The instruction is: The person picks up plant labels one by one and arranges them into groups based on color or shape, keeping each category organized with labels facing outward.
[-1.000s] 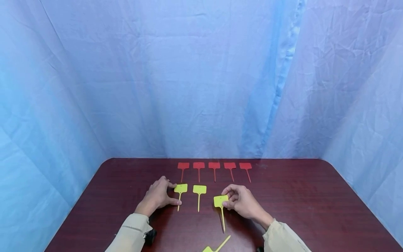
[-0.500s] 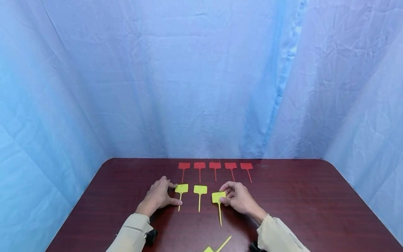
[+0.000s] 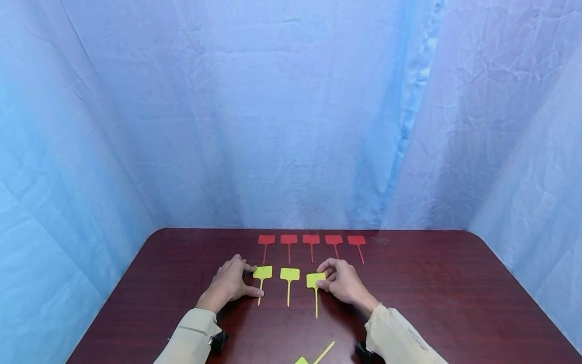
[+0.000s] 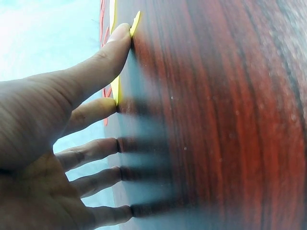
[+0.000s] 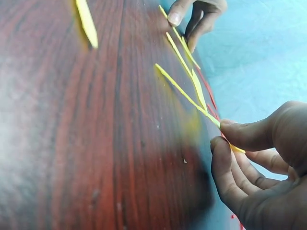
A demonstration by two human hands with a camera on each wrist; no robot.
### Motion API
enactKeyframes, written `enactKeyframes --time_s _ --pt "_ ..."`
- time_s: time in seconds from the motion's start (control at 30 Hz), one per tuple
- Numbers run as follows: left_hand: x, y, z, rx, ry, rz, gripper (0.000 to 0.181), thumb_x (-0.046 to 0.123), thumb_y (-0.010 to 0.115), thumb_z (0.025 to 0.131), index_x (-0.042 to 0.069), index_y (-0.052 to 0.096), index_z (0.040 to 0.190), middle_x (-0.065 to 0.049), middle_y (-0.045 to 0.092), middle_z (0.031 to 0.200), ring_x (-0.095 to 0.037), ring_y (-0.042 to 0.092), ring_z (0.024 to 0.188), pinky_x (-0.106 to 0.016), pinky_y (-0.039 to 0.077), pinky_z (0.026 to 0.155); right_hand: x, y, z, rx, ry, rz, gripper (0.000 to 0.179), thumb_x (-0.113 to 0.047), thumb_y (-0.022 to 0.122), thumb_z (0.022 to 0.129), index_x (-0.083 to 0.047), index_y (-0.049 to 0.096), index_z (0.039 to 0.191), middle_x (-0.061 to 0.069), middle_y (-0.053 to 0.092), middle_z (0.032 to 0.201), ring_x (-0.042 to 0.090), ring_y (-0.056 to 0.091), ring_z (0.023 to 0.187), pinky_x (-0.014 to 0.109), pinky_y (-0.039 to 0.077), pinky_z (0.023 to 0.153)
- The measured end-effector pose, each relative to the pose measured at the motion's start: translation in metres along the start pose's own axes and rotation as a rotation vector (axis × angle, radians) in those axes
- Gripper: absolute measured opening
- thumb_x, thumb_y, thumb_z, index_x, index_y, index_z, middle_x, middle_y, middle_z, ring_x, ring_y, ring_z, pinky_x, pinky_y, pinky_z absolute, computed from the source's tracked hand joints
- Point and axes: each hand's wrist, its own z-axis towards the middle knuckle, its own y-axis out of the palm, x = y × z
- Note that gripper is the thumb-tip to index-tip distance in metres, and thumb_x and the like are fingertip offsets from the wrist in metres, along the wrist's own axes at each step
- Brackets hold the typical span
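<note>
In the head view my right hand (image 3: 347,284) pinches the flat head of a yellow T-shaped plant label (image 3: 313,280) between thumb and fingers. The right wrist view shows this label (image 5: 184,93) tilted, its pointed stem raised off the table. My left hand (image 3: 229,282) rests on the table with fingers spread and fairly straight. Its thumb touches the stem of the leftmost yellow label (image 3: 262,272), and a fingertip touches that label's head. Between the hands a second yellow label (image 3: 289,274) lies flat, stem toward me.
Several red plant labels (image 3: 311,239) lie in a row behind the yellow ones on the dark wooden table (image 3: 432,293). Another yellow label (image 3: 325,351) lies at the near edge, partly cut off by the frame. A blue curtain (image 3: 291,126) hangs behind the table.
My right hand has moved the pinched yellow label away from me and slightly left, beside the middle yellow label, and its stem has straightened. The left hand has stayed almost still.
</note>
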Motion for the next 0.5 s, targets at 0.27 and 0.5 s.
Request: enactKeyframes --time_s 0.27,0.5 --pt "0.002 -0.002 -0.001 0.001 -0.002 0.000 0.068 0.035 0.097 0.067 0.004 0.074 0.123 -0.011 0.059 0.111 -0.037 0.059 0.107 -0.058 0.050 0.091 0.002 0.002 0.009 0.052 0.016 -0.121 0.018 0.002 0.081 0.082 -0.006 0.069 0.093 0.000 0.061 0.078 0.012 0.061 0.067 0.028 0.053 0.062" --pt "0.002 -0.003 -0.001 0.002 -0.001 0.003 0.069 0.035 0.096 0.067 0.004 0.074 0.124 -0.011 0.059 0.111 -0.037 0.059 0.107 -0.057 0.050 0.092 0.000 0.003 0.012 0.055 0.012 -0.192 0.017 0.000 0.080 0.084 -0.006 0.071 0.096 0.000 0.063 0.080 0.011 0.061 0.068 0.031 0.054 0.064"
